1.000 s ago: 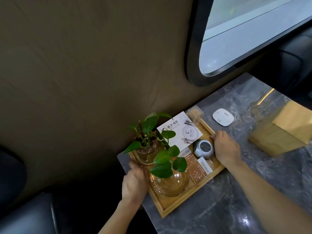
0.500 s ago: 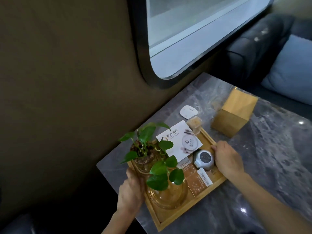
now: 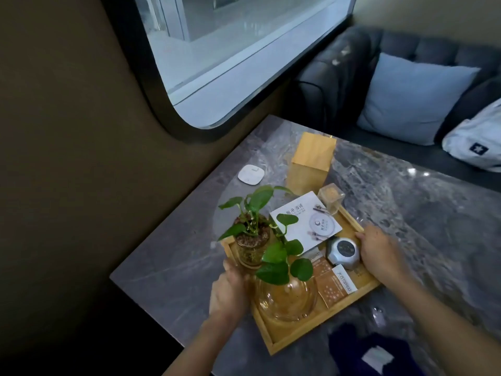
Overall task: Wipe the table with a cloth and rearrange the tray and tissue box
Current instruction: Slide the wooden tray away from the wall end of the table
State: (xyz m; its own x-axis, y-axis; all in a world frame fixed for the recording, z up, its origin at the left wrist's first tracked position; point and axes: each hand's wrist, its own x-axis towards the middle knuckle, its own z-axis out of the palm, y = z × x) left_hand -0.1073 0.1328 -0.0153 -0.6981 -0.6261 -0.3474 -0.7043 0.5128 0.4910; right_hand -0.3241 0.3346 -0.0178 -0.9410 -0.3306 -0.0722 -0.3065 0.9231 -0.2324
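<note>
A wooden tray (image 3: 295, 333) sits on the grey marble table (image 3: 176, 256). It carries a potted green plant (image 3: 252, 240), a glass bowl (image 3: 286, 299), a white card (image 3: 306, 221), a silver round device (image 3: 343, 252) and brown packets (image 3: 332, 284). My left hand (image 3: 230, 291) grips the tray's left rim. My right hand (image 3: 379, 251) grips its right rim. A wooden tissue box (image 3: 311, 158) stands just beyond the tray's far end. A dark blue cloth (image 3: 366, 354) lies on the table at the bottom right.
A white flat square object (image 3: 250, 175) lies near the wall, left of the tissue box. A small clear jar (image 3: 330, 198) stands at the tray's far corner. A dark sofa with a blue cushion (image 3: 412, 101) and a white bag (image 3: 477, 142) borders the table's far side.
The tray, held in both hands, has shifted away from the table's left edge toward the middle, closer to the tissue box. The view has swung right, revealing the sofa and the cloth.
</note>
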